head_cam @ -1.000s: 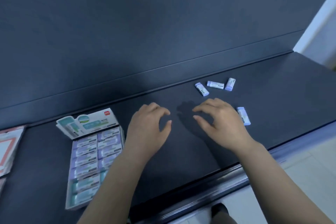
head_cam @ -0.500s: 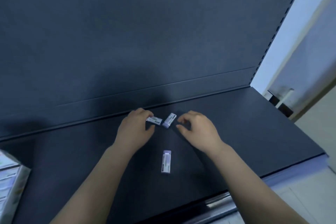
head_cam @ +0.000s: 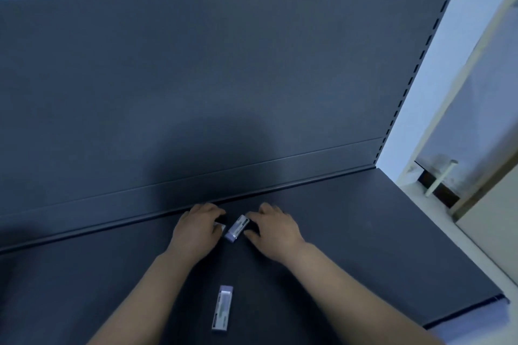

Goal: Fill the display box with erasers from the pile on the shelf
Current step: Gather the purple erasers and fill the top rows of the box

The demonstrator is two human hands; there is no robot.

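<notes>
Three small wrapped erasers lie on the dark shelf (head_cam: 364, 246); the display box is out of view. My left hand (head_cam: 196, 232) is curled over one eraser (head_cam: 222, 227) near the shelf's back edge, and only a white corner of it shows by my thumb. A second, tilted eraser (head_cam: 237, 228) lies between my hands. My right hand (head_cam: 273, 231) rests beside it with finger and thumb spread, the fingertips at its upper end. The third eraser (head_cam: 222, 308), with a lilac end, lies alone nearer the front edge, between my forearms.
The shelf's dark back panel (head_cam: 224, 92) rises right behind my hands. The shelf ends at the right by a slotted upright (head_cam: 414, 70), with a pale wall and floor beyond. The front lip (head_cam: 476, 314) runs at the lower right.
The view has swung right and up, so the display box has left the frame. Both hands have reached to the back erasers; my left hand now covers most of one.
</notes>
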